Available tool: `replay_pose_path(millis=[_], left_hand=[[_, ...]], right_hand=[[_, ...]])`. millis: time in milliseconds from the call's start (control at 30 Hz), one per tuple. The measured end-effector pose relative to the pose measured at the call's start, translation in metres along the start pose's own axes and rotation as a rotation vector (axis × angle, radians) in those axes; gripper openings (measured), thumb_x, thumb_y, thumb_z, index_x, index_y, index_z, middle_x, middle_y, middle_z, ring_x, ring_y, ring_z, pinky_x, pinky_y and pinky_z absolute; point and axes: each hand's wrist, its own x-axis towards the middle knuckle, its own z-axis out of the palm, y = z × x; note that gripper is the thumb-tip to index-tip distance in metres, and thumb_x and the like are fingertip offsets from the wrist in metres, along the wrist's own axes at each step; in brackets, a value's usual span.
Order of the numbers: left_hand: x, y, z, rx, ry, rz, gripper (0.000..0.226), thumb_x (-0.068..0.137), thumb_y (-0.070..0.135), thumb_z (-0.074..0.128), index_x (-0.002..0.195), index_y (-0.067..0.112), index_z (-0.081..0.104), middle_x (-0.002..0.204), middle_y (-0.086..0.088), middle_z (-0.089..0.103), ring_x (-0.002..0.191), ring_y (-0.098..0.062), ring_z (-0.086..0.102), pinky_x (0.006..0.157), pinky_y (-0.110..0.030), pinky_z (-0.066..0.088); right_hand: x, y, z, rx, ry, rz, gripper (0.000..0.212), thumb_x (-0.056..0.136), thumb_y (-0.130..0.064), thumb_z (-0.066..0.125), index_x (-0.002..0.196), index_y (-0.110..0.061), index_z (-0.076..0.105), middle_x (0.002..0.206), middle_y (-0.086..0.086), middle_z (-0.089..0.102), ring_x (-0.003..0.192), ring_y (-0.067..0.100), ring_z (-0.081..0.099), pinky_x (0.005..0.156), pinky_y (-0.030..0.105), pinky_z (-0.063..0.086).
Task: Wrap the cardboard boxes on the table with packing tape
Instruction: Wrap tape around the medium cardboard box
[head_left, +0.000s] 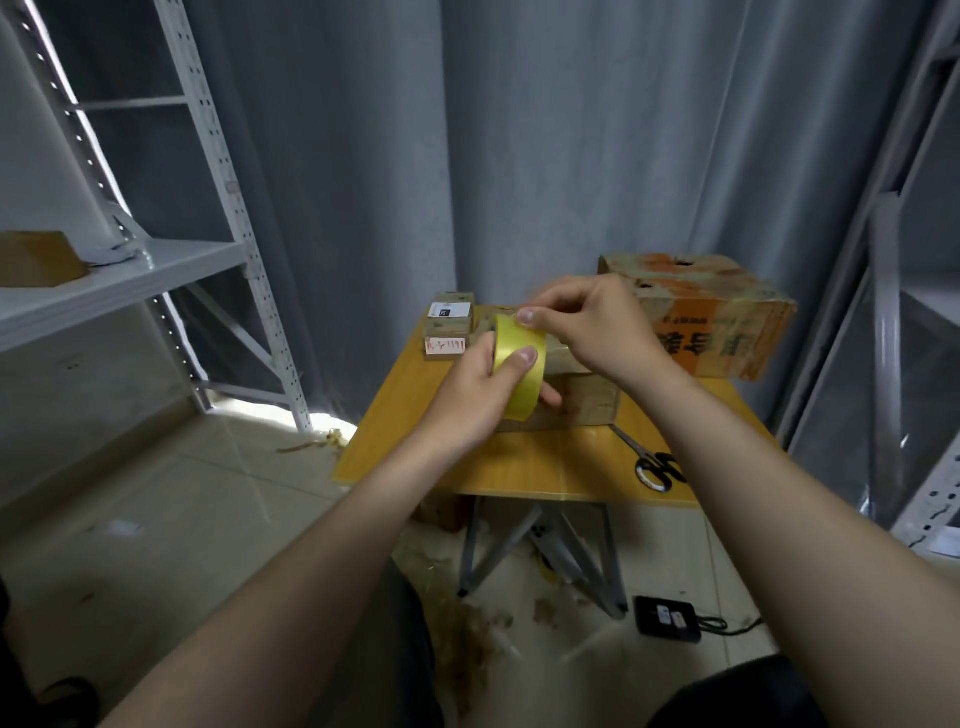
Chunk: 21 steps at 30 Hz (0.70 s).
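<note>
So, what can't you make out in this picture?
Head view only:
Tape roll: its loose end, covered by the right hand.
Middle box: mostly behind the left hand and roll.
Scissors: handles partly under the right forearm.
Small box: label writing too small.
Shelf box: cut by the left edge.

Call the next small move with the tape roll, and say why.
Probably peel the tape end free and draw it toward the cardboard box. The left hand grips the tape roll, the right hand pinches at its top edge, no strip is pulled out yet, and the box lies on the table just behind the roll.
</note>
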Motion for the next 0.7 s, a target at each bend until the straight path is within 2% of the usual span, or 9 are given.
replay_pose_path(millis=[100,200,267,333,400,467,500,567,700], left_hand=[[0.003,-0.007,0.009,-0.002,-0.004,-0.090,0.038,0.109,0.041,0.041,0.123,0.009,0.055,0.079,-0.011,0.079,0.075,-0.028,0.078,0.078,-0.041,0.061],[0.004,-0.011,0.008,-0.056,0.019,-0.284,0.041,0.111,0.043,0.040,0.120,0.007,0.058,0.073,-0.012,0.077,0.063,-0.028,0.076,0.060,-0.031,0.060],[-0.001,-0.013,0.007,-0.154,0.019,-0.423,0.052,0.110,0.048,0.042,0.112,0.000,0.063,0.067,-0.015,0.074,0.056,-0.028,0.074,0.051,-0.030,0.059],[-0.008,-0.016,0.008,-0.212,0.037,-0.452,0.057,0.109,0.049,0.045,0.111,-0.005,0.062,0.066,-0.020,0.073,0.053,-0.030,0.073,0.050,-0.030,0.059],[-0.012,-0.018,0.007,-0.267,0.093,-0.460,0.049,0.107,0.047,0.051,0.125,0.002,0.048,0.066,-0.020,0.073,0.052,-0.031,0.072,0.049,-0.032,0.058],[-0.016,-0.023,0.003,-0.181,0.093,-0.477,0.038,0.107,0.043,0.052,0.130,0.017,0.036,0.059,-0.006,0.073,0.047,-0.020,0.070,0.042,-0.024,0.053],[-0.018,-0.026,0.003,-0.109,0.062,-0.496,0.035,0.108,0.041,0.050,0.131,0.018,0.036,0.057,-0.001,0.072,0.045,-0.016,0.069,0.042,-0.022,0.052],[-0.022,-0.033,0.003,-0.078,-0.009,-0.565,0.032,0.110,0.038,0.048,0.131,0.015,0.044,0.061,-0.009,0.073,0.048,-0.024,0.069,0.047,-0.028,0.056],[-0.013,-0.043,-0.002,-0.185,0.062,-0.630,0.024,0.111,0.032,0.046,0.122,0.012,0.053,0.068,-0.020,0.072,0.043,-0.030,0.064,0.046,-0.033,0.056]], right_hand=[[0.004,0.002,0.000,-0.061,-0.017,0.078,0.014,0.090,-0.023,0.080,0.097,-0.012,0.083,0.094,0.001,0.079,0.092,0.014,0.072,0.084,0.027,0.054],[0.009,0.003,0.002,0.003,0.008,0.096,0.013,0.089,-0.025,0.082,0.096,-0.015,0.083,0.093,0.003,0.080,0.088,0.013,0.072,0.073,0.014,0.051],[0.015,0.007,0.005,0.019,0.008,0.093,0.010,0.087,-0.025,0.083,0.094,-0.018,0.084,0.089,0.000,0.080,0.075,-0.001,0.069,0.067,0.008,0.046],[0.021,0.015,0.006,0.046,-0.002,0.122,0.011,0.087,-0.025,0.083,0.095,-0.017,0.084,0.086,-0.004,0.079,0.066,-0.013,0.062,0.064,0.006,0.044],[0.027,0.026,0.008,0.081,-0.027,0.156,0.016,0.087,-0.024,0.083,0.099,-0.013,0.083,0.084,-0.007,0.078,0.065,-0.014,0.061,0.061,0.005,0.044],[0.035,0.036,0.013,0.127,-0.042,0.193,0.018,0.088,-0.025,0.083,0.102,-0.013,0.083,0.082,-0.009,0.077,0.066,-0.009,0.063,0.058,0.006,0.044],[0.041,0.040,0.015,0.171,-0.018,0.220,0.018,0.089,-0.027,0.082,0.102,-0.014,0.083,0.083,-0.008,0.078,0.070,-0.006,0.066,0.058,0.008,0.046],[0.056,0.047,0.020,0.201,0.037,0.267,0.016,0.089,-0.032,0.081,0.100,-0.020,0.083,0.084,-0.011,0.078,0.076,-0.002,0.068,0.059,0.012,0.047],[0.083,0.070,0.032,0.133,-0.011,0.325,0.023,0.088,-0.035,0.082,0.104,-0.019,0.083,0.088,-0.013,0.077,0.084,0.001,0.067,0.059,0.012,0.043]])
